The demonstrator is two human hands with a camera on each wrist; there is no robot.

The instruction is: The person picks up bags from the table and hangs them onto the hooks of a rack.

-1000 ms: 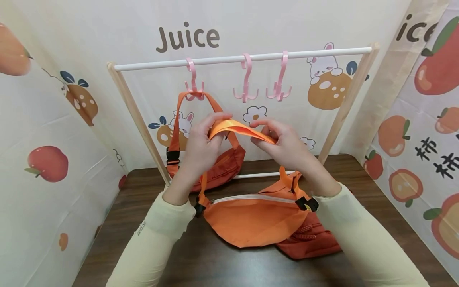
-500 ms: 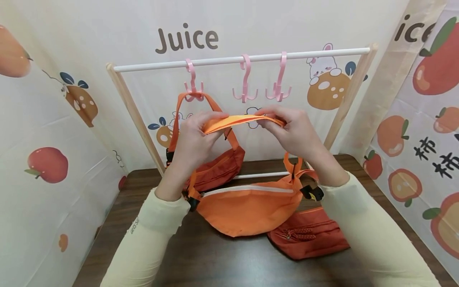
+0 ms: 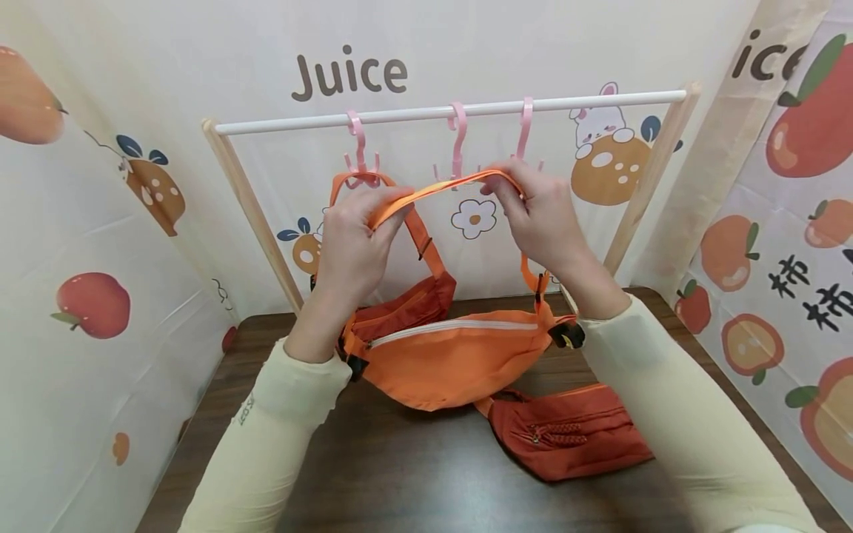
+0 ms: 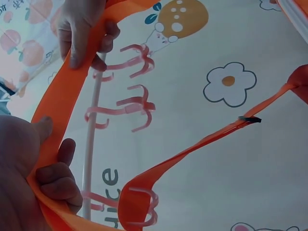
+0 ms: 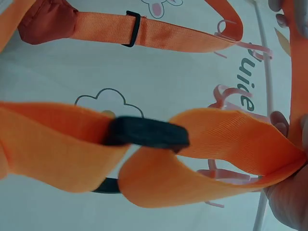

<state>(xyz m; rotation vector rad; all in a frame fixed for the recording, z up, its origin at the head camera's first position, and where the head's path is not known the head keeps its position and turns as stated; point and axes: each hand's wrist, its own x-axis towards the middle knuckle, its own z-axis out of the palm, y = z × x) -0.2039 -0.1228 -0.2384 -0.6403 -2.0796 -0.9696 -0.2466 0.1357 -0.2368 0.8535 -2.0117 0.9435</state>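
Both hands hold up an orange waist bag by its strap. My left hand pinches the strap between thumb and fingers on the left; my right hand pinches it farther right and a little higher. Below them hangs the bag body, white zipper up, above the table. The raised strap overlaps the lower prongs of the middle pink hook in the head view. In the right wrist view a black strap slider dangles on a loop of strap. A rust-red waist bag hangs from the left pink hook.
A white rod on wooden side posts carries the hooks. The right pink hook is partly behind my right hand. Another rust-red waist bag lies on the dark wooden table, front right. Printed cloth surrounds the table.
Both hands have risen with the orange waist bag, the right one more, pulling the strap straighter. The bag body has lifted away from the rust-red bag on the table.
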